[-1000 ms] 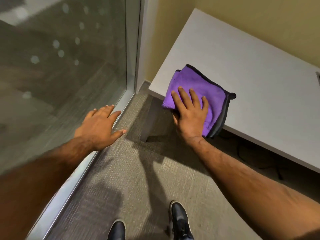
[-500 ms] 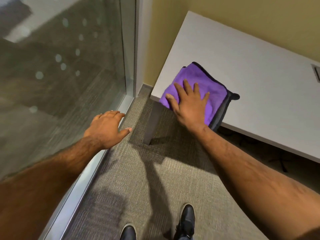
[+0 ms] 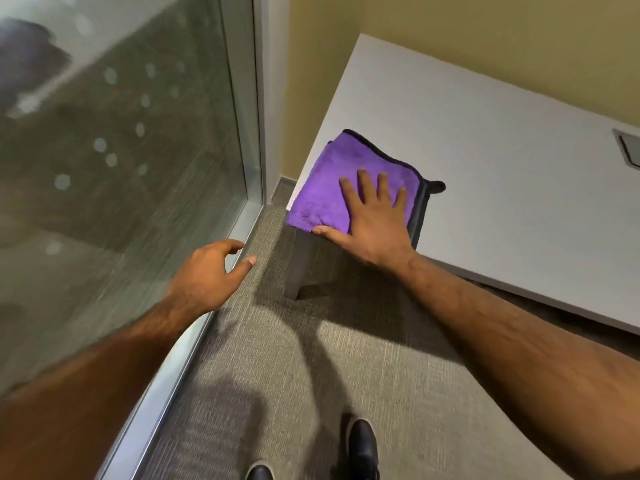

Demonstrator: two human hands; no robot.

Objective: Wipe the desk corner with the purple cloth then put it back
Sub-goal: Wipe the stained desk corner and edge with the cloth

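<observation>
A folded purple cloth [image 3: 332,174] with a dark grey trim lies on the near left corner of the white desk [image 3: 485,168], its lower edge hanging slightly over the desk's corner. My right hand [image 3: 374,220] presses flat on the cloth's right half, fingers spread and the thumb along the desk's front edge. My left hand [image 3: 211,271] hovers off the desk over the floor beside the glass wall, fingers loosely curled and holding nothing.
A glass wall [image 3: 121,168] with a metal frame runs along the left. The grey desk leg [image 3: 299,265] stands under the corner on grey carpet [image 3: 277,375]. A grey cable grommet [image 3: 628,147] is set in the desk at far right. My dark shoes [image 3: 362,445] are below.
My right hand has slid the cloth left along the desk until it covers the near left corner. My left hand's fingers have curled a little.
</observation>
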